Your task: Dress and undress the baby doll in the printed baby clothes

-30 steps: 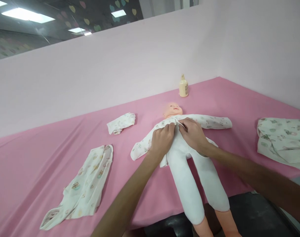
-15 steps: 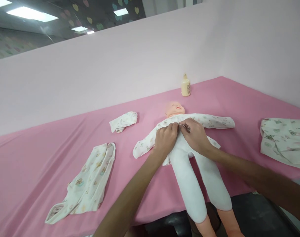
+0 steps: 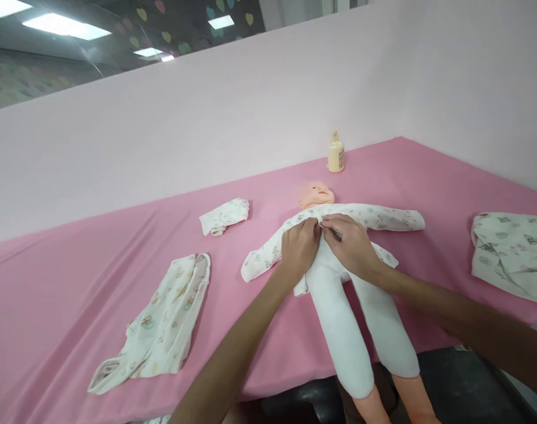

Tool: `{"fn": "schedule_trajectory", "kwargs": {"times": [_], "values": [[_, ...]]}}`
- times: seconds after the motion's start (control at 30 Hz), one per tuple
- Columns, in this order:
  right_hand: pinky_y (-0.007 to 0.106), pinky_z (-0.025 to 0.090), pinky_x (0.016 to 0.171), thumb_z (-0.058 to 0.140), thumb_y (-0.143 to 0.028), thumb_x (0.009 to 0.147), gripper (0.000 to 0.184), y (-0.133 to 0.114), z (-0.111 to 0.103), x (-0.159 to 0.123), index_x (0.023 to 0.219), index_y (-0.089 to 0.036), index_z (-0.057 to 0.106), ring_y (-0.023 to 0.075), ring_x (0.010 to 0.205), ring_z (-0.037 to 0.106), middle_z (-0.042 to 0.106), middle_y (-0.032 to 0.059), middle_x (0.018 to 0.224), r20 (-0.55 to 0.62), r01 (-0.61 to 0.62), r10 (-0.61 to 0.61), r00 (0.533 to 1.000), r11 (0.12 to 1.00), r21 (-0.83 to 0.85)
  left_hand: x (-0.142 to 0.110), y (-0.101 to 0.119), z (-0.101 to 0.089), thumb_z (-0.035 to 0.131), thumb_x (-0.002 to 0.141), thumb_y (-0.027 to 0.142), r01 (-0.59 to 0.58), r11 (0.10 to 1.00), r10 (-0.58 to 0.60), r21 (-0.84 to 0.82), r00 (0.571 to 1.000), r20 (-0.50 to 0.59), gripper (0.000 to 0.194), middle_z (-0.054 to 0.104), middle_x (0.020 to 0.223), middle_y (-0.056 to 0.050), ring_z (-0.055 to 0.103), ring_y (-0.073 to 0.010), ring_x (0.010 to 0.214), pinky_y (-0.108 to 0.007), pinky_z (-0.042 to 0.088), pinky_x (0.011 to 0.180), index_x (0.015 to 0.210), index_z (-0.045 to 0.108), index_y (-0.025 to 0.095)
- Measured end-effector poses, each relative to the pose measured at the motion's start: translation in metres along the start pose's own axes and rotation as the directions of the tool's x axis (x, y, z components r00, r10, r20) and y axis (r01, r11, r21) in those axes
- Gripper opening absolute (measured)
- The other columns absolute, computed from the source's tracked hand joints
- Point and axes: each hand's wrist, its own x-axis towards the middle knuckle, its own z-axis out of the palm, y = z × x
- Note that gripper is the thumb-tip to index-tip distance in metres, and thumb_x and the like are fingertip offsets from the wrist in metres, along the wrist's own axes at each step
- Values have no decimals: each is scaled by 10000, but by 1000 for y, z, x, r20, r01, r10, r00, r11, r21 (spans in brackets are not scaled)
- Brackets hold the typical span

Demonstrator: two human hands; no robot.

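Doll (image 3: 324, 265) on the pink-covered tabletop (image 3: 295, 341), in front of me, head toward the pale wall (image 3: 206, 129). White body; printed top (image 3: 268, 253) about its shoulders, sleeves spread to either side, a bit of its hem showing beside each hip. My left hand (image 3: 300, 247) and right hand (image 3: 350, 244) meet at the chest, just below the neck, fingertips of both pinched on the front of the top; the exact fold is hidden under my fingers. One container: cream bottle (image 3: 336, 158), narrow-topped, upright beyond the head, close to the back edge; contents not visible. Dark print on its side, too small to read; no brand legible. Small folded cloth (image 3: 225, 217) left of the doll; longer printed garment (image 3: 160, 321) flat, nearer me, farther left. Folded printed cloth (image 3: 513, 253) at far right, pink cover showing between it and the right-hand sleeve. Doll's lower legs jut past the near edge, a dark seat (image 3: 449, 383) below. More pink cover runs between doll and left-hand garment.
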Motion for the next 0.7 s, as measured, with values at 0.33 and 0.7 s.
{"fn": "schedule_trajectory", "kwargs": {"times": [0.33,0.7], "values": [[374,487,938,445,-118,876,277,-1,0,0,874,-227,699,202,1064,618,697,30,1128,30,53,-53,998,999,4,5,5,-14,383,886,192,188,859,-157,-476,982,104,272,503,598,29,429,-114,582,-249,321,570,618,431,192],[373,476,953,434,-118,886,286,1,2,-1,943,-211,698,200,1051,624,711,51,1088,46,133,-132,990,991,-6,7,-1,-12,432,865,253,300,655,-203,-693,954,221,257,444,607,40,387,-90,602,-227,328,578,629,487,169]]}}
